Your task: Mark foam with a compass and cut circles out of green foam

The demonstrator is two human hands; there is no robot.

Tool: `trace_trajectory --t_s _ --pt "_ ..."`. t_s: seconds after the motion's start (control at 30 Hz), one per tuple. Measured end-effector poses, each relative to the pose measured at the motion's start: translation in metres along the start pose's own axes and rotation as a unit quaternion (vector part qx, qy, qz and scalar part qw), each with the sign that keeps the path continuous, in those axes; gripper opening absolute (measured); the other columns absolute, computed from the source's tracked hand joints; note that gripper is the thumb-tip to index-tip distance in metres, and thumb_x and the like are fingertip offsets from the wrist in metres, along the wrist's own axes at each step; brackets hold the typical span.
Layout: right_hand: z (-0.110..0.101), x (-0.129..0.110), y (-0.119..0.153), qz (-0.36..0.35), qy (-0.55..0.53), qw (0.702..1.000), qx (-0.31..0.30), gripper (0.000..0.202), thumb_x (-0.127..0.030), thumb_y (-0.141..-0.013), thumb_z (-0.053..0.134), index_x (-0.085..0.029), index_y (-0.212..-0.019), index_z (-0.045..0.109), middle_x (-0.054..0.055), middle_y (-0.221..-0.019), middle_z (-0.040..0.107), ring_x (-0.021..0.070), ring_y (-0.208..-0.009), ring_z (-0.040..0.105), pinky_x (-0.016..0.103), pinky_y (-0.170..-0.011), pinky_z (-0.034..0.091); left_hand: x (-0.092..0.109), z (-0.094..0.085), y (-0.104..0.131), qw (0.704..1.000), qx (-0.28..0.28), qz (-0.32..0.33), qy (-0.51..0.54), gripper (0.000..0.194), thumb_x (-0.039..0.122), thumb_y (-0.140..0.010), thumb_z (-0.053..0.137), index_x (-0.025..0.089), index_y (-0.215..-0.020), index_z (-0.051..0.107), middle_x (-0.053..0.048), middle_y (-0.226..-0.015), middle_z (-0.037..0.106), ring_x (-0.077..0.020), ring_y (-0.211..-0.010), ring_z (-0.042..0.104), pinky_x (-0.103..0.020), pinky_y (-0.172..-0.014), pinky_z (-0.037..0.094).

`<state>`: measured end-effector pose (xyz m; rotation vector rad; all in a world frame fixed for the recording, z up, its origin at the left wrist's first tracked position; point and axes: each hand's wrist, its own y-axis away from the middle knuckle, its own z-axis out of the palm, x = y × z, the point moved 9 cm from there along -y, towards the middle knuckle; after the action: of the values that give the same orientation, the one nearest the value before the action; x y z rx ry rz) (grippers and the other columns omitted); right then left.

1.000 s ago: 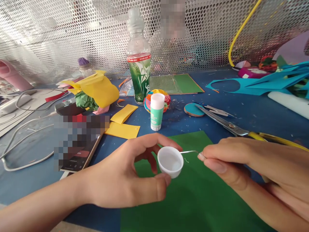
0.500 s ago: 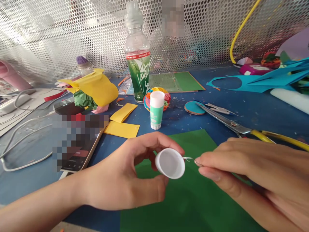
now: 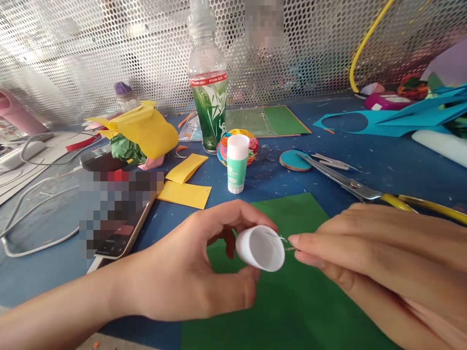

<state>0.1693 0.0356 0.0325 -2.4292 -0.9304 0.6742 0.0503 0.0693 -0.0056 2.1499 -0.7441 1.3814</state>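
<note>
My left hand pinches the white cap — mouth facing right, where my right hand's fingertips nip a thin wire at its rim.

Count: 2 hands, left hand and right hand. 1 white cap, 1 thin wire. 1 green sheet under them. 1 glue stick, 1 drink bottle, 1 pair of scissors, 1 phone. 2 flat yellow paper pieces, 1 teal disc, 1 green mat at back of surface.
</note>
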Motion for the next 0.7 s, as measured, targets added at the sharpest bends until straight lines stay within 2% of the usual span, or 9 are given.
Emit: trace_trajectory --t_s 0.17,0.37,0.5,0.7 --pt "0.002 -0.006 -0.001 -0.049 0.007 0.999 0.012 0.026 -0.006 -0.080 0.045 -0.026 -0.087 0.060 -0.004 -0.069 0.066 0.0152 -0.058 0.061 0.033 -0.062 0.046 0.007 0.004 -0.001 0.997 -0.025 0.024 -0.062 0.033 0.014 -0.076 0.057 0.020 -0.108 0.055 -0.004 -0.103 0.064 -0.0173 -0.093 0.058 -0.024 -0.074 0.050" --pt "0.010 -0.008 -0.004 -0.056 0.033 0.998 -0.014 0.027 -0.004 -0.077 0.042 -0.025 -0.072 0.058 -0.003 -0.058 0.063 0.0153 -0.046 0.055 0.033 -0.050 0.042 0.008 0.007 -0.003 0.991 -0.030 0.055 -0.116 0.032 0.013 -0.077 0.056 0.018 -0.109 0.056 -0.005 -0.106 0.065 -0.0176 -0.095 0.059 -0.023 -0.075 0.050" --pt "0.014 -0.008 -0.006 -0.047 0.003 0.998 -0.050 0.027 -0.004 -0.078 0.041 -0.022 -0.073 0.061 -0.001 -0.064 0.067 0.0150 -0.047 0.058 0.031 -0.050 0.044 0.009 0.009 -0.003 0.987 -0.033 0.075 -0.141 0.034 0.012 -0.077 0.057 0.018 -0.110 0.056 -0.004 -0.105 0.065 -0.0159 -0.092 0.060 -0.022 -0.075 0.049" --pt "0.018 -0.003 -0.004 -0.020 -0.001 0.998 -0.058 0.027 -0.009 -0.081 0.040 -0.020 -0.076 0.064 0.002 -0.070 0.071 0.0164 -0.045 0.059 0.030 -0.039 0.040 0.010 0.011 -0.005 0.984 -0.042 0.083 -0.154 0.035 0.011 -0.075 0.058 0.019 -0.109 0.058 -0.003 -0.100 0.066 -0.0141 -0.085 0.060 -0.021 -0.072 0.048"
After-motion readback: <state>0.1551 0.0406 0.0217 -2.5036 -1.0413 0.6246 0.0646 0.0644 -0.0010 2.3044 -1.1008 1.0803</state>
